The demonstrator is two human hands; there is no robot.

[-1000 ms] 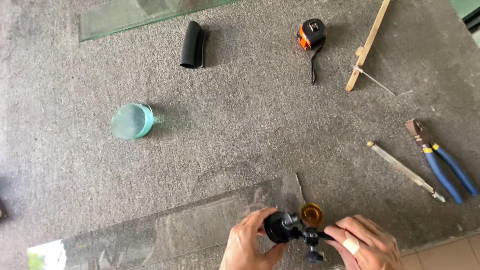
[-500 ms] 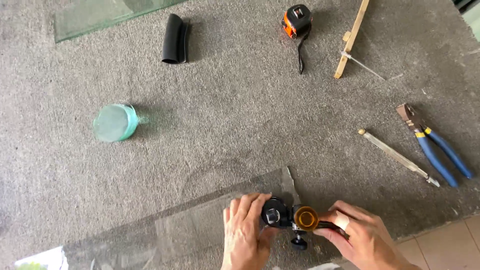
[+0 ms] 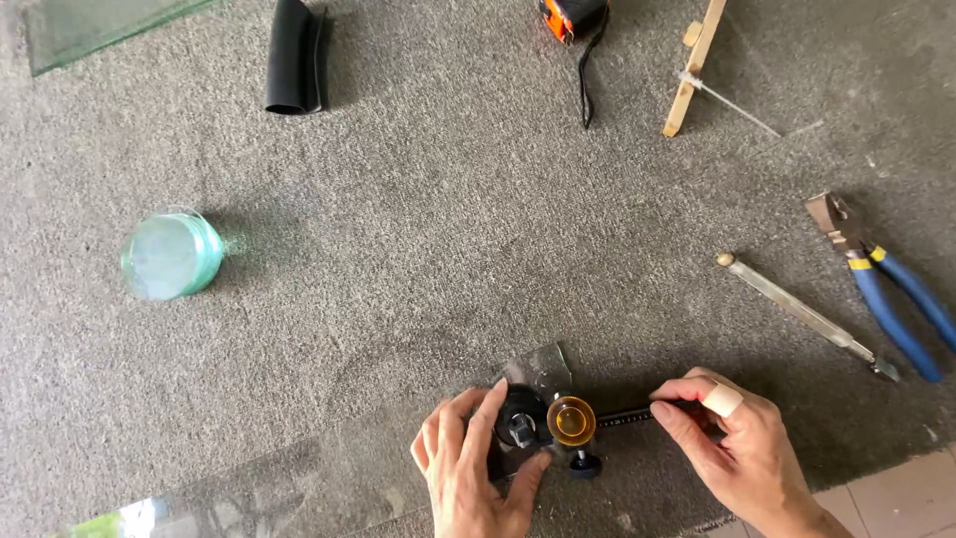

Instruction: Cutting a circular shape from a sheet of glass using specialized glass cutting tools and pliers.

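Observation:
A circle glass cutter (image 3: 558, 423) with a black suction base, an amber knob and a thin black bar rests on the end of a clear glass sheet (image 3: 299, 488) lying on grey carpet. My left hand (image 3: 476, 468) presses on the black base, fingers wrapped around it. My right hand (image 3: 742, 443), a plaster on one finger, pinches the bar's outer end to the right of the amber knob.
On the carpet lie a stack of round glass discs (image 3: 169, 254), a black tube (image 3: 294, 60), an orange tape measure (image 3: 573, 18), a wooden stick (image 3: 695, 65), a metal glass cutter (image 3: 802, 314) and blue-handled pliers (image 3: 886, 279). Another glass sheet (image 3: 90, 25) lies at top left. Tiles (image 3: 896, 498) begin at bottom right.
The view has shifted so the tools sit higher in frame. My right hand has slid rightward along the bar, away from the amber knob. My left hand stays on the base.

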